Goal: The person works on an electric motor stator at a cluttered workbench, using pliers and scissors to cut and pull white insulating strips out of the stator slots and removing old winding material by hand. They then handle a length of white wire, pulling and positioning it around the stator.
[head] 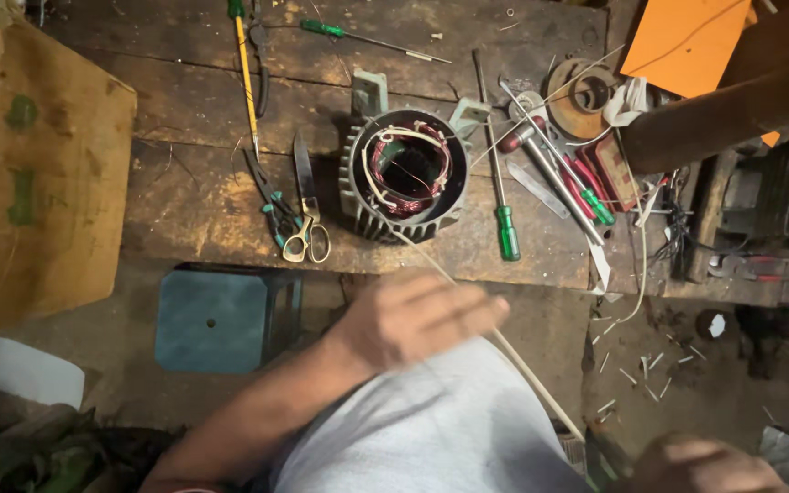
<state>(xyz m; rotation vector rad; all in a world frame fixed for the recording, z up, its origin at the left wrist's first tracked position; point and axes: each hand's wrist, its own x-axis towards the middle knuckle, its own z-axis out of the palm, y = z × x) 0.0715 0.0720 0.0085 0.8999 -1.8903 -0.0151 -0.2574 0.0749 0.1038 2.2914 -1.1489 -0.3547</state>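
Two hands work one thin, pale sleeving strand (468, 297), which looks light, limp and kink-prone, trailing from the stator (405, 175) at twelve o'clock on the surface (184, 196); our left hand (417, 315) blurs above it, right hand (700, 464) at five o'clock, fingers' grip we cannot tell.

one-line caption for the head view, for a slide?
Motor stator with copper windings on a worn wooden bench; a pale strand runs from it past the left hand.
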